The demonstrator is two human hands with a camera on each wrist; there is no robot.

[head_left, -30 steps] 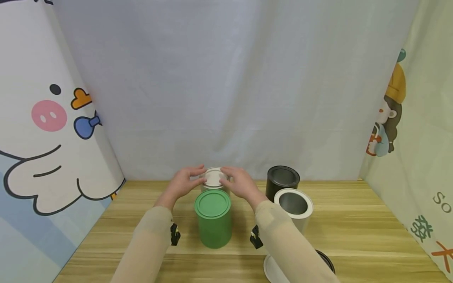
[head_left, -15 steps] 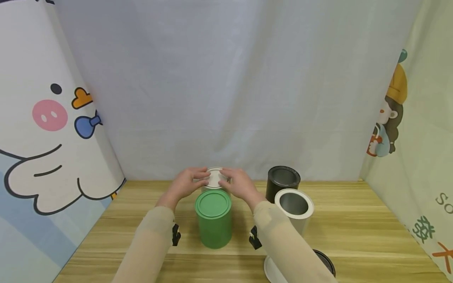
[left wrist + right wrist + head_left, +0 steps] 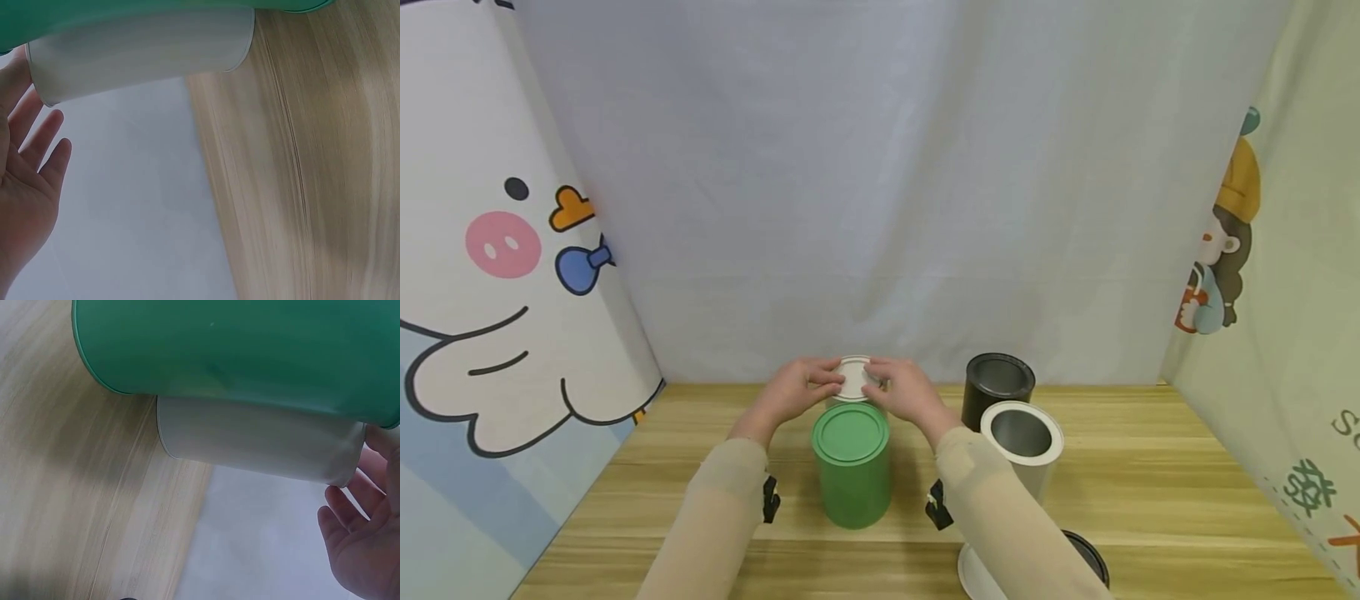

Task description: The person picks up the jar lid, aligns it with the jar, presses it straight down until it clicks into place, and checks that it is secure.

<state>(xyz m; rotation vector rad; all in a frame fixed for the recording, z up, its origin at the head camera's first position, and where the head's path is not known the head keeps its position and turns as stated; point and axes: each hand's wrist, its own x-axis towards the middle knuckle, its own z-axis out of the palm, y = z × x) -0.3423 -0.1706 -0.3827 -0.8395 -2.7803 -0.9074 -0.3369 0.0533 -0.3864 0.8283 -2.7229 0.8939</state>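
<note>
A white can [image 3: 250, 434] stands upright at the back of the table, behind a taller green can [image 3: 853, 483] with a green lid. Over the white can's top lies a white lid [image 3: 854, 379]. My left hand [image 3: 793, 389] touches this lid from the left, thumb and fingertips at its edge. From the right, my right hand [image 3: 913, 392] touches it likewise. Both wrist views show the other fingers spread loosely beside the can's top end. The green can hides most of the white can in the head view.
To the right stand a black can [image 3: 1000, 387] and an open white can [image 3: 1033, 458]. Nearer, a white lid [image 3: 976, 575] and a black-rimmed round piece [image 3: 1088, 557] lie partly behind my right sleeve. A grey curtain [image 3: 880, 208] hangs behind the wooden table [image 3: 1150, 483].
Both hands have drawn slightly closer together over the white lid, and their fingertips now lie further in on it. The cans have stayed in place.
</note>
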